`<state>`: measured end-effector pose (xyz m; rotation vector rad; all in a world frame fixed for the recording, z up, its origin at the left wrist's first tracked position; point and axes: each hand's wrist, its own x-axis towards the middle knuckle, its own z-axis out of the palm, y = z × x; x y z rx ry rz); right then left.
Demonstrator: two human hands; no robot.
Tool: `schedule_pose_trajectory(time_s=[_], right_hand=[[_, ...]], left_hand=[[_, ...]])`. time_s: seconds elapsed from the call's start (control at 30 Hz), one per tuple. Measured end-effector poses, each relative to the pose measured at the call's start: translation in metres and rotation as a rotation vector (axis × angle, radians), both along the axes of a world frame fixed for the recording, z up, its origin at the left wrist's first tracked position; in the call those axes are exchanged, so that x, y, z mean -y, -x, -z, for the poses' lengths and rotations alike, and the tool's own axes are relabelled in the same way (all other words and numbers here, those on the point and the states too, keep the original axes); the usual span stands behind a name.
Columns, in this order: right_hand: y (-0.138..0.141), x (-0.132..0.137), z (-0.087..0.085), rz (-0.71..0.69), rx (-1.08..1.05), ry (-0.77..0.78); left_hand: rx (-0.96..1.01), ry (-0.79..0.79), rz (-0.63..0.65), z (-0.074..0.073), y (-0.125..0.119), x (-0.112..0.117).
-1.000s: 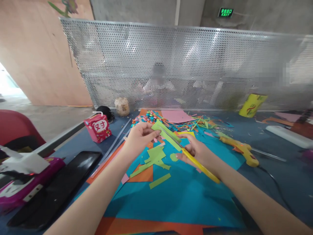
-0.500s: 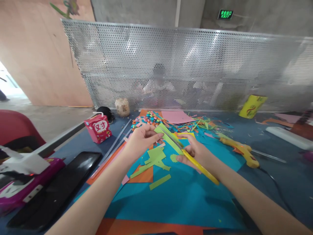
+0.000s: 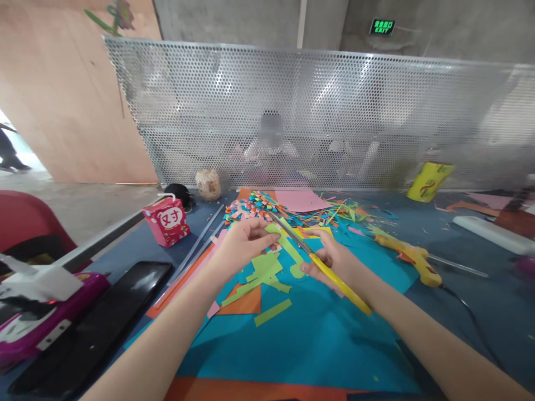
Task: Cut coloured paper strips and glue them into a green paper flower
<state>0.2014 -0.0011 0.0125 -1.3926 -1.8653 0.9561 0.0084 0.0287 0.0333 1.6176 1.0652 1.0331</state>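
My left hand (image 3: 240, 245) pinches a light green paper strip (image 3: 288, 244) above the table. My right hand (image 3: 334, 260) grips yellow-handled scissors (image 3: 321, 264), whose metal blades reach up and left along the strip. Beneath both hands lie green paper offcuts (image 3: 263, 273) on a large blue sheet (image 3: 317, 334), with an orange piece (image 3: 246, 301) partly under them.
A heap of coloured paper scraps (image 3: 292, 209) and a pink sheet (image 3: 298, 199) lie behind my hands. A yellow glue gun (image 3: 407, 256) is at the right, a red drink carton (image 3: 166, 220) and black tablet (image 3: 104, 317) at the left. A perforated metal screen (image 3: 317, 117) backs the table, a person behind it.
The green strip in my left hand is shorter and sits lower. The scissor blades have advanced further up and left along it. Both hands have dropped slightly toward the table.
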Motion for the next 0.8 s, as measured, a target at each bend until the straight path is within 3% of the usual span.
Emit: schedule_pose_trajectory(time_s=[0.17,0.37,0.57,0.8], right_hand=[[-0.002,0.0,-0.004,0.009,0.061,0.029],[-0.004,-0.001,-0.004,0.002,0.024,0.098],[-0.002,0.002,-0.007,0.026,-0.098,0.114],[0.004,-0.01,0.003,0.093,-0.336,0.12]], left_hand=[[0.03,-0.072,-0.099,0.001,0.001,-0.002],[0.163,0.046,-0.091,-0.002,-0.001,0.0],[0.058,-0.039,-0.103,-0.004,0.003,0.0],[-0.047,-0.004,0.066,-0.001,0.001,0.002]])
